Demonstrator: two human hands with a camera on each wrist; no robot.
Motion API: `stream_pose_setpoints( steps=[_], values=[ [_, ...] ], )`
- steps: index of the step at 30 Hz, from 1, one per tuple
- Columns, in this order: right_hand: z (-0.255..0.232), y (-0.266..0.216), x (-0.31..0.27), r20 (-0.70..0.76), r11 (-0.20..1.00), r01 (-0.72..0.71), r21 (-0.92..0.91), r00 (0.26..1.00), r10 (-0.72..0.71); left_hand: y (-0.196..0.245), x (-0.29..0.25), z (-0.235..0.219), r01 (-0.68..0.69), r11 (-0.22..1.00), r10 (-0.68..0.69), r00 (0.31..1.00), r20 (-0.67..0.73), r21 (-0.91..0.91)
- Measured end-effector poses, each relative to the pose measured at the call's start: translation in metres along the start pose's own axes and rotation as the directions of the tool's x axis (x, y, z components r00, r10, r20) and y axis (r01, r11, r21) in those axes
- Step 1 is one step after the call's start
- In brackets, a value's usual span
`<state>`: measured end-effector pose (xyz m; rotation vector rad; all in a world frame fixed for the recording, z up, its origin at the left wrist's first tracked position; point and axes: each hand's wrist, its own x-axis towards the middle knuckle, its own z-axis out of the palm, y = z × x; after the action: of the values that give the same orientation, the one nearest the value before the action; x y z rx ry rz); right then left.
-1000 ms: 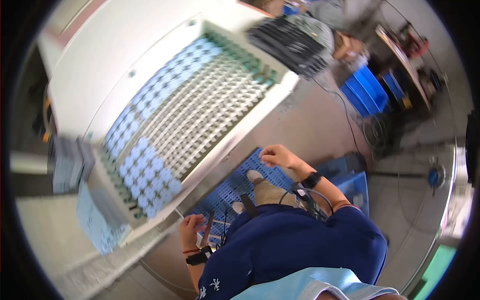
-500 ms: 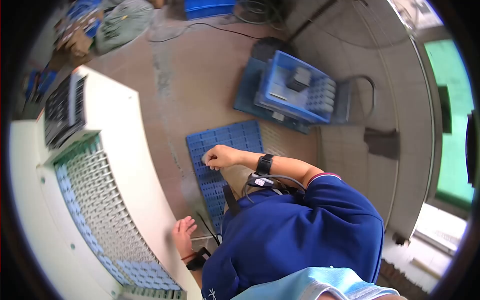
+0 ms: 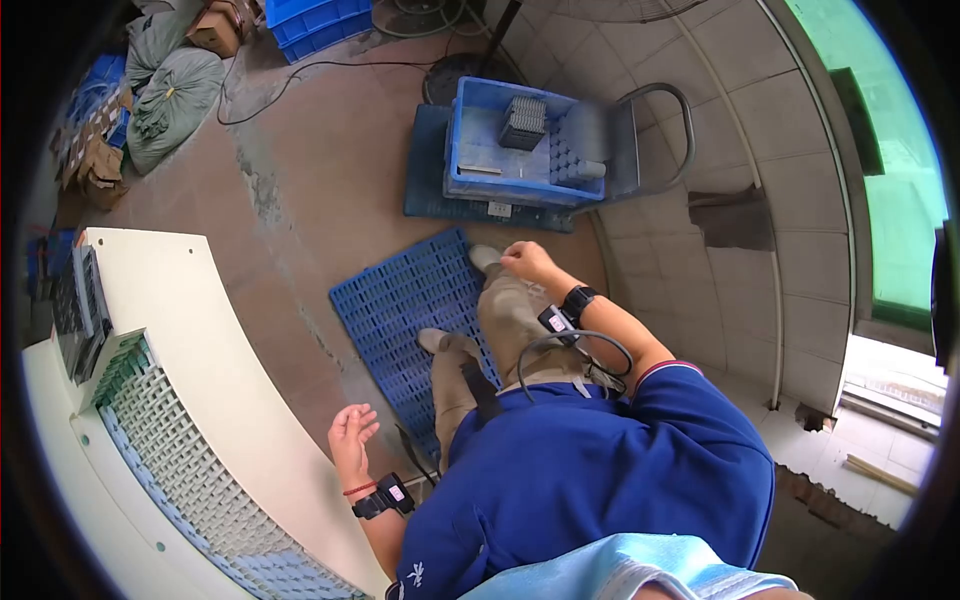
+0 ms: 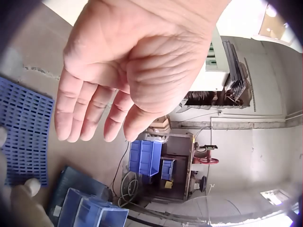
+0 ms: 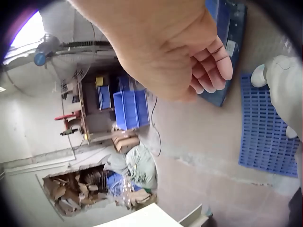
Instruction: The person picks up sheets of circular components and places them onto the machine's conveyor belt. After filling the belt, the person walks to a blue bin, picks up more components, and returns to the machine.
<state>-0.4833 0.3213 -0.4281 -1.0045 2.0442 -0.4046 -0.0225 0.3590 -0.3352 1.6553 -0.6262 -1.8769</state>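
Currently both hands are free of any object. Left hand [image 3: 350, 428] hangs palm open with fingers relaxed and spread, just beside the curved white edge of the worktop [image 3: 230, 400], touching nothing; the left wrist view confirms straight, slack fingers [image 4: 94, 113]. Right hand [image 3: 525, 262] is held out over the far end of the blue floor mat [image 3: 400, 300], fingers loosely curled inward [image 5: 213, 71], grasping nothing. The person's feet stand on this mat. Beyond the mat's far end sits a blue crate [image 3: 520, 145] on a trolley [image 3: 640, 130], near the right hand but apart from it. A grid rack [image 3: 170, 470] lies set into the worktop, on the side away from the mat.
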Motion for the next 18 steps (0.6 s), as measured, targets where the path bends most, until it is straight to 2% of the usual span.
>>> stream_pose_setpoints(
  steps=[2,4,6,8,10,12,14,16,18],
  values=[
    [-0.017,0.041,0.028,-0.053,0.986,-0.161,0.045,0.985,0.164,-0.002,0.004,0.011,0.0,1.0,0.0,1.0,-0.01,-0.014],
    [-0.047,0.062,0.048,-0.033,0.943,-0.293,0.159,0.953,0.301,-0.005,0.01,0.023,0.003,1.0,-0.003,1.0,-0.019,-0.012],
    [-0.068,0.103,0.082,-0.116,0.945,-0.269,0.184,0.949,0.293,-0.014,0.018,0.038,0.013,1.0,-0.013,1.0,-0.021,0.003],
    [-0.099,0.119,0.112,-0.161,0.935,-0.31,0.175,0.927,0.337,-0.021,0.029,0.057,0.034,0.999,-0.033,0.999,-0.03,0.03],
    [-0.126,0.155,0.164,-0.287,0.969,-0.243,0.043,0.926,0.245,-0.027,0.042,0.088,0.035,0.998,-0.033,0.999,-0.043,0.046],
    [-0.155,0.186,0.217,-0.322,0.97,-0.243,0.003,0.918,0.231,-0.028,0.059,0.125,0.033,0.997,-0.029,0.998,-0.058,0.073],
    [-0.188,0.191,0.258,-0.351,0.959,-0.253,-0.127,0.916,0.195,-0.031,0.075,0.167,0.049,0.997,-0.045,0.997,-0.063,0.064],
    [-0.212,0.196,0.294,-0.416,0.914,-0.324,-0.245,0.886,0.203,-0.035,0.093,0.216,0.055,0.998,-0.054,0.998,-0.045,0.021],
    [-0.233,0.195,0.313,-0.451,0.886,-0.373,-0.275,0.864,0.223,-0.036,0.11,0.268,0.074,0.997,-0.074,0.997,0.036,0.009]
  ],
)
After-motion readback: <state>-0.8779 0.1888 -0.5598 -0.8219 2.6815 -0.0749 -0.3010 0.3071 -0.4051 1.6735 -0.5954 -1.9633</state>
